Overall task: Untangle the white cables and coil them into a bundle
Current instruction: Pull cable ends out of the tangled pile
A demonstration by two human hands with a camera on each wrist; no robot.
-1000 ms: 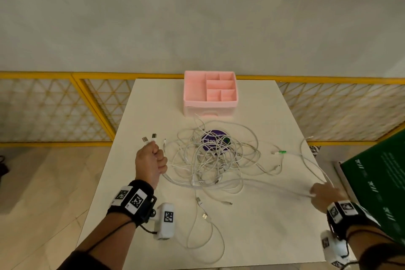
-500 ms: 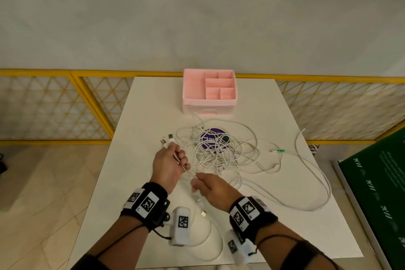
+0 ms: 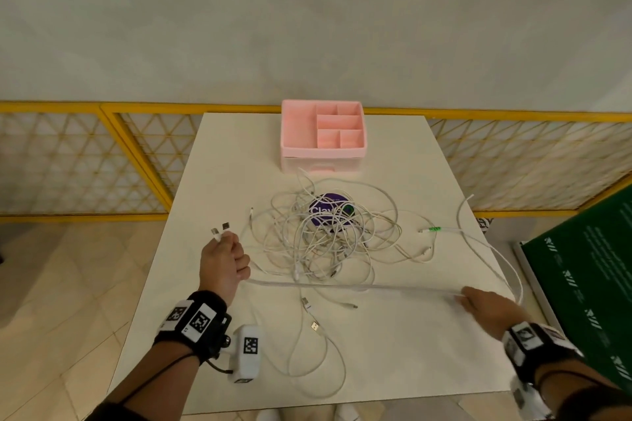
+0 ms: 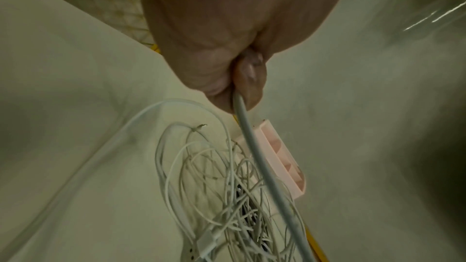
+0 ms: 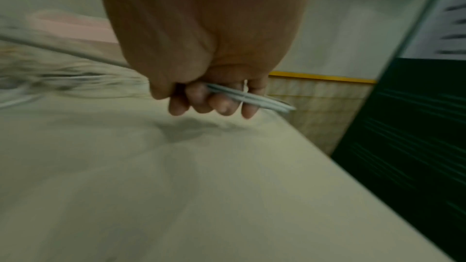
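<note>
A tangle of white cables [image 3: 325, 236] lies mid-table, over a purple round sticker [image 3: 330, 212]. My left hand [image 3: 224, 263] grips white cables in a fist at the table's left, with two USB plugs [image 3: 220, 231] sticking out above it. A doubled white cable strand [image 3: 359, 288] runs taut from that fist to my right hand [image 3: 478, 301] near the right edge. In the right wrist view my right hand [image 5: 209, 95] curls its fingers round the doubled strand [image 5: 252, 99]. In the left wrist view the left hand [image 4: 237, 87] holds a grey-white cable [image 4: 254, 146] above the tangle [image 4: 227, 196].
A pink compartment organizer [image 3: 323, 135] stands at the table's far edge. A cable with a green-tipped plug [image 3: 436, 229] lies right of the tangle. Loose cable loops with USB plugs [image 3: 314, 325] lie near the front. A green board [image 3: 588, 284] leans by the right edge; a yellow fence [image 3: 85, 161] stands behind.
My right hand has swept from beside the left hand out to the table's right edge, drawing the doubled strand taut. The left hand has shifted left, still gripping the cables.
</note>
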